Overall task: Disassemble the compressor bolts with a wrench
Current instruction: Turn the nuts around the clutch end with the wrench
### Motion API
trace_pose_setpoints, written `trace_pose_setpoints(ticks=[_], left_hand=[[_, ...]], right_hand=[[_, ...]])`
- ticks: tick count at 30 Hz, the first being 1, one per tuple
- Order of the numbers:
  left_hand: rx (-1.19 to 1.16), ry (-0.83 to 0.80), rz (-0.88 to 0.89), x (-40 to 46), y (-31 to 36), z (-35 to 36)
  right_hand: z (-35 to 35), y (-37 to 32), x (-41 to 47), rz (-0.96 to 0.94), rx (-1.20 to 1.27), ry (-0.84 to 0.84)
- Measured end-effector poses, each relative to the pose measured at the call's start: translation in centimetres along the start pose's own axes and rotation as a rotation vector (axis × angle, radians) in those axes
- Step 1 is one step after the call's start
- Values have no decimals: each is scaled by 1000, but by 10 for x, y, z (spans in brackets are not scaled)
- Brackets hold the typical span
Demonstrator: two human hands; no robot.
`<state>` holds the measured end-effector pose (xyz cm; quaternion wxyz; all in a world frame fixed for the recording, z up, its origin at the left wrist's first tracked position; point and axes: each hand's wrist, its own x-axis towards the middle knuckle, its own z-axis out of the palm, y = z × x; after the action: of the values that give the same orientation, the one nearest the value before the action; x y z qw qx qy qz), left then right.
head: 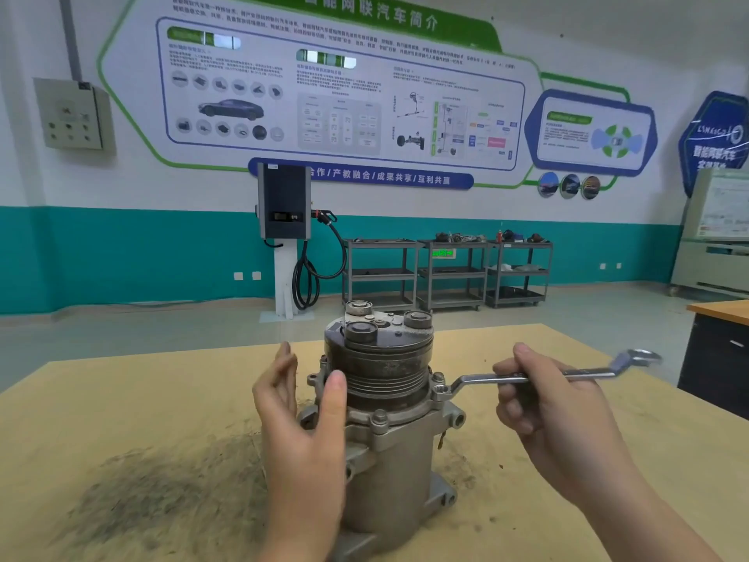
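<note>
So, compressor point(385, 419) standing upright, pretty much dead centre on the tan wooden table point(121, 399), pulley end up. Dark grooved pulley point(385, 375) on top with three round caps above it, silver body below, mounting flange in between with bolts around it. One flange bolt point(379, 416) facing the camera, another point(437, 377) on the right side just above the wrench head.

Left hand point(302, 415) up against the left side of the compressor, thumb resting on the pulley grooves, fingers straight and spread out behind, not really wrapped around anything. More of a steadying touch than a grab.

Right hand point(543, 403) off to the right, fingers curled around the shank of the wrench point(539, 375), thumb on top. Wrench lying roughly level, ring end sitting down on a flange bolt at the right edge of the compressor, open-jaw end sticking out far right past the hand, a bit blurred.

Dark gritty smear of dirt point(162, 488) on the table, front left of the compressor.

Behind all that: a wall charger point(283, 202) with a coiled cable, three grey shelf carts point(446, 273) against the teal-and-white wall, big info board point(344, 87) above.
</note>
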<state>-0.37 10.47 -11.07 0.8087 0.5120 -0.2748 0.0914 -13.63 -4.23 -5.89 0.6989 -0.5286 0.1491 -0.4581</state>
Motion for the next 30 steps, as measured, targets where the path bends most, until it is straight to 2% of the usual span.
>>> trace_pose_setpoints(ticks=[3, 5, 12, 19, 22, 25, 28, 30], left_hand=[[87, -379, -195, 21, 1, -22], [191, -526, -221, 25, -2, -25], [247, -520, -302, 30, -10, -28], [275, -492, -336, 33, -12, -29], [269, -491, -326, 33, -11, -29], [250, -474, -320, 32, -11, -28], [225, -457, -313, 32, -13, -27], [199, -443, -300, 31, -15, -26]], right_hand=[[-4, -5, 17, 180, 29, -131], [-5, -4, 27, 273, 62, -206], [-8, -8, 51, 381, 10, -408], [-7, -4, 63, 398, 19, -452], [-6, 9, 55, 302, 86, -368], [-11, 26, 31, 38, 90, -180], [-13, 33, 1, -235, -99, -43], [-9, 33, -14, -375, -228, -9]])
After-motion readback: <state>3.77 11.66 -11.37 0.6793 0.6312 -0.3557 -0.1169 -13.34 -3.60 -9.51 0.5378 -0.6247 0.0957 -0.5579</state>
